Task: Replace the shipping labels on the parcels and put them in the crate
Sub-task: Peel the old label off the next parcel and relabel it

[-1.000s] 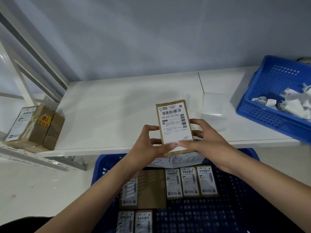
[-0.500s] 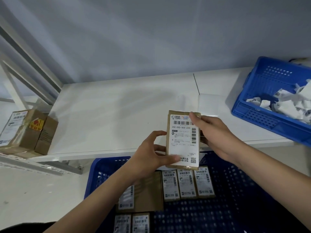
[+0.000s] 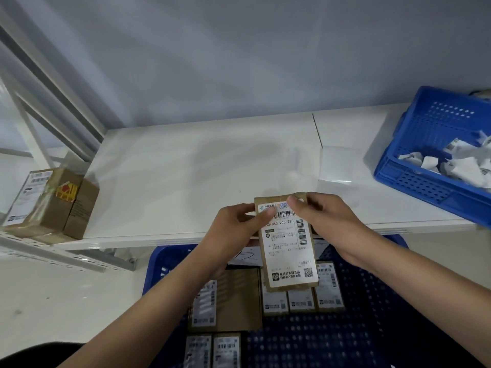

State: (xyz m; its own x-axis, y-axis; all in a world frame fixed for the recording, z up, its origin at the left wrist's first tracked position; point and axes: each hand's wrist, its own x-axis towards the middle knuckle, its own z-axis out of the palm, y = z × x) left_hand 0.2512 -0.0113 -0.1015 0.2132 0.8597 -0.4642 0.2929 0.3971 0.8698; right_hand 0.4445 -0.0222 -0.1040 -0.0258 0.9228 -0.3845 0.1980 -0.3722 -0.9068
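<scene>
Parcel (image 3: pixel 288 251): flat, rectangular, brown kraft cardboard, held upright over the front edge of the counter (image 3: pixel 202 171) and above the crate (image 3: pixel 372 322). A white shipping label (image 3: pixel 289 248) with barcodes, printed text and a QR code covers most of its face; a narrow brown margin shows around it.

Left hand (image 3: pixel 233 229): fingers curled behind the parcel's left edge, thumb pressed on the label's upper left corner, gripping it. Right hand (image 3: pixel 326 221): thumb and fingers pinch the parcel's top right corner.

Counter: smooth, matte white, with a thin seam toward its right end. A glossy, translucent backing sheet (image 3: pixel 336 166) lies flat just right of the seam.

Crate: dark blue perforated plastic, set below the counter's front edge. It contains flat labelled parcels (image 3: pixel 301 296) lying face up in rows, one wider brown parcel (image 3: pixel 225 304) with a label on its left part, and a white paper (image 3: pixel 247 254) with handwriting at the back wall.

Blue bin (image 3: pixel 425 144): perforated plastic, tilted, at the counter's right end. It contains crumpled white label scraps (image 3: pixel 457 166).

Cardboard boxes (image 3: pixel 53 203): taped, brown, one with a red-yellow sticker, standing on a lower shelf (image 3: pixel 66 257) off the counter's left end.
</scene>
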